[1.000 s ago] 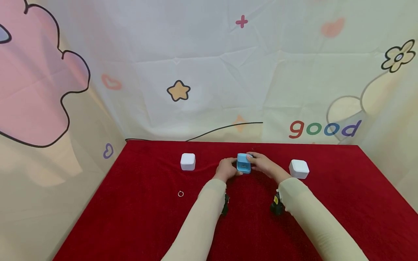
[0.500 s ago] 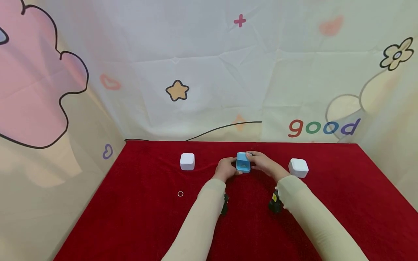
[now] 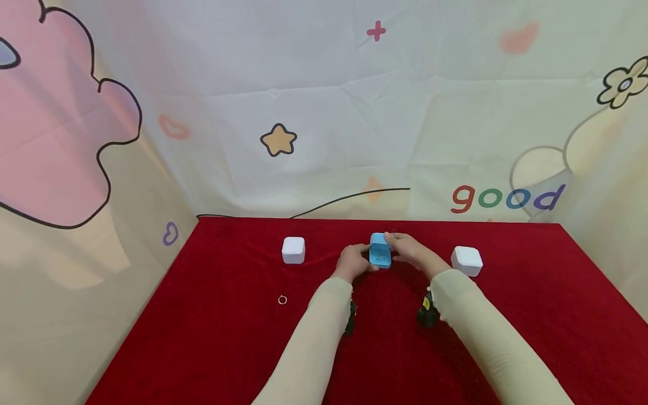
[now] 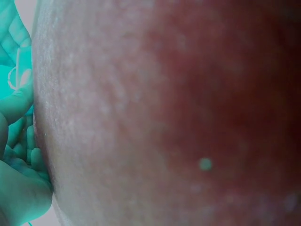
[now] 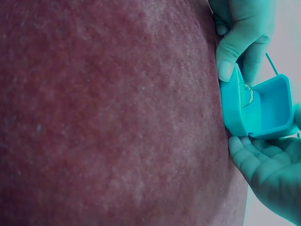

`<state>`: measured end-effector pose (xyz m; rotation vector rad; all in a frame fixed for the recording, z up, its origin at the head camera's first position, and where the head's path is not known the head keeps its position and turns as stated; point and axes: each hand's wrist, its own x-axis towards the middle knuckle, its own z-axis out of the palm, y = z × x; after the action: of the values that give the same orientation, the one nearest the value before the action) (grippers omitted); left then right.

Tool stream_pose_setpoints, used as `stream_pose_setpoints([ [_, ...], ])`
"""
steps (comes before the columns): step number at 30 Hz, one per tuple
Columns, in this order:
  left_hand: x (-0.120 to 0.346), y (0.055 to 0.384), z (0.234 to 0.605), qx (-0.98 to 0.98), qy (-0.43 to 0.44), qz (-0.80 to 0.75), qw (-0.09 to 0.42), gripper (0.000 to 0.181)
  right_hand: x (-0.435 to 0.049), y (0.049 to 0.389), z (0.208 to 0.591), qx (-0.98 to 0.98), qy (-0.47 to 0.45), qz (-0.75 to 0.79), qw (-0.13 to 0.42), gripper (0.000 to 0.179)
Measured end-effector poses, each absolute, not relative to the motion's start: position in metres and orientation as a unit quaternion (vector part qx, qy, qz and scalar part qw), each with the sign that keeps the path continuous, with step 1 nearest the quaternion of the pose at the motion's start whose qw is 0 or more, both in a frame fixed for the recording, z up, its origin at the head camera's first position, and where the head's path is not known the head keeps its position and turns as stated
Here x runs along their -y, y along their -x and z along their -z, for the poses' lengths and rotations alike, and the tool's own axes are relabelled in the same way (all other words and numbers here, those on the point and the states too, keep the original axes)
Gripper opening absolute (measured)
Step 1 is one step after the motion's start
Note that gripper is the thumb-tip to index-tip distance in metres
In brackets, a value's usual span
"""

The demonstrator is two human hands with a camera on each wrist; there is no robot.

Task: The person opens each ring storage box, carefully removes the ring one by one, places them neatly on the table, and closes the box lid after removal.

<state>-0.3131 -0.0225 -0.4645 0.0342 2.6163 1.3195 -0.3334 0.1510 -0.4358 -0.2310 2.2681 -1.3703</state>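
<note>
A light blue ring box (image 3: pixel 380 259) stands with its lid raised on the red cloth, held between both hands near the back. A ring (image 5: pixel 249 96) is set upright in its base. The left hand (image 3: pixel 352 262) grips the base from the left, its thumb at the front, as the right wrist view shows. From the right, the right hand (image 3: pixel 408 249) holds the box, thumb on the lid (image 5: pixel 277 106) and fingers along the side. In the left wrist view, the left thumb (image 4: pixel 19 101) presses the box near the ring; most of that view is blurred cloth.
A loose ring (image 3: pixel 282 300) lies on the red cloth (image 3: pixel 228 337) to the left. One white box (image 3: pixel 293 250) stands at the back left, another white box (image 3: pixel 467 261) to the right beside the right forearm. Behind the table hangs a printed curtain (image 3: pixel 334 140).
The lid of the blue ring box has tilted further back, so more of its inside shows. Both hands stay at the box; the head view shifts slightly.
</note>
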Motion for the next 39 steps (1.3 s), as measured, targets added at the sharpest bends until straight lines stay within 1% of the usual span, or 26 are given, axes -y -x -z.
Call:
stream_pose_setpoints([
  [18, 0.0245, 0.3127, 0.4617, -0.882, -0.015, -0.460, 0.103, 0.060, -0.1458, 0.3379, 0.4309, -0.824, 0.072, 0.505, 0.246, 0.066],
  [26, 0.0235, 0.3108, 0.4623, -0.883, -0.021, -0.457, 0.106, 0.060, -0.1477, 0.3394, 0.4316, -0.817, 0.053, 0.512, 0.260, 0.066],
  [39, 0.0239, 0.3107, 0.4622, -0.886, -0.020, -0.452, 0.098, 0.059, -0.1482, 0.3431, 0.4325, -0.813, 0.044, 0.518, 0.261, 0.068],
])
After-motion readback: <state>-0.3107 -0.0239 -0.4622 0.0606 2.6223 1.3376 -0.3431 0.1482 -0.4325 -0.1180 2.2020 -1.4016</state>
